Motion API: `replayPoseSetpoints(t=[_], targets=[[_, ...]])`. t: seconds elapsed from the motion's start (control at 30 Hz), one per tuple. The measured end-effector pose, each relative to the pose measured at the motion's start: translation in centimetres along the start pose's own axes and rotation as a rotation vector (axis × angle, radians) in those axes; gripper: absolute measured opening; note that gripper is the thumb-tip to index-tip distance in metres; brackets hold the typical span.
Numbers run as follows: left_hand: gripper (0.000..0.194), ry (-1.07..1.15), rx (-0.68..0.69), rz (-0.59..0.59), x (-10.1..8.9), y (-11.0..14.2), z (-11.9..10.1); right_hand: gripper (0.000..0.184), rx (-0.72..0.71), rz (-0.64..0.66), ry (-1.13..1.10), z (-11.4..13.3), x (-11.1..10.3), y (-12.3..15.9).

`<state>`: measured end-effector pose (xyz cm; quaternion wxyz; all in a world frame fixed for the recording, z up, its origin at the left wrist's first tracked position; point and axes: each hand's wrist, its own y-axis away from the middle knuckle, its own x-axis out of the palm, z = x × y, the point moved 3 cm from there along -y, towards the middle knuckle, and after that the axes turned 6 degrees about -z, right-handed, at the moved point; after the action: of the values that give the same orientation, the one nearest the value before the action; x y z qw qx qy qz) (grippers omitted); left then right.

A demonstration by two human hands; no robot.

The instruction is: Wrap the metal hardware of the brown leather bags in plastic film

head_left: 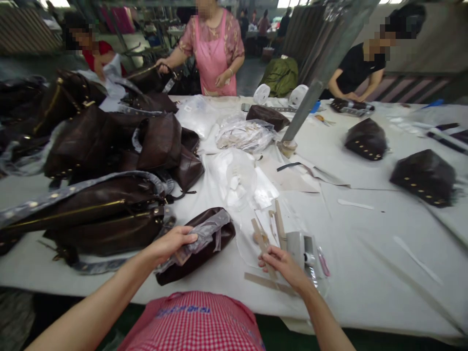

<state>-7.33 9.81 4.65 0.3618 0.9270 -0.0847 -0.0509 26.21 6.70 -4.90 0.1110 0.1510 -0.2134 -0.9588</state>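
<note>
My left hand (178,244) is closed on a plastic-wrapped strap (210,226), which lies over a dark brown leather bag (190,268) in front of me. With thumb and fingers, my right hand (280,263) pinches a flat tan strip (260,234) that points away from me. Another tan strip (268,282) lies on the table just below that hand. Beside it, to the right, stands a grey tape dispenser (300,246). A pink-handled tool (323,262) rests at the dispenser's right side.
Several dark brown bags (106,209) are piled on the left. Clear plastic bags (244,134) and white scraps (263,187) occupy the middle. A slanted metal post (321,73) rises from the table (351,243). Co-workers stand across it, one in a pink apron (212,53).
</note>
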Motion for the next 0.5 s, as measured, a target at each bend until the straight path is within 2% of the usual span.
replayPoseSetpoints(t=[0.07, 0.17, 0.33, 0.5], targets=[[0.036, 0.032, -0.004, 0.001, -0.3, -0.2, 0.3, 0.035, 0.058, 0.13, -0.295, 1.3, 2.8, 2.0], [0.035, 0.068, -0.001, 0.024, -0.7, -0.5, 0.7, 0.034, 0.037, 0.2, -0.433, 3.2, 6.0, 4.1], [0.036, 0.159, -0.008, 0.062, -1.5, -1.3, 1.2, 0.041, 0.048, 0.117, -0.33, 4.8, 8.5, 5.4], [0.035, 0.19, -0.005, 0.083, -2.1, -2.0, 1.2, 0.044, -0.011, 0.07, -0.23, 5.5, 10.4, 5.7]])
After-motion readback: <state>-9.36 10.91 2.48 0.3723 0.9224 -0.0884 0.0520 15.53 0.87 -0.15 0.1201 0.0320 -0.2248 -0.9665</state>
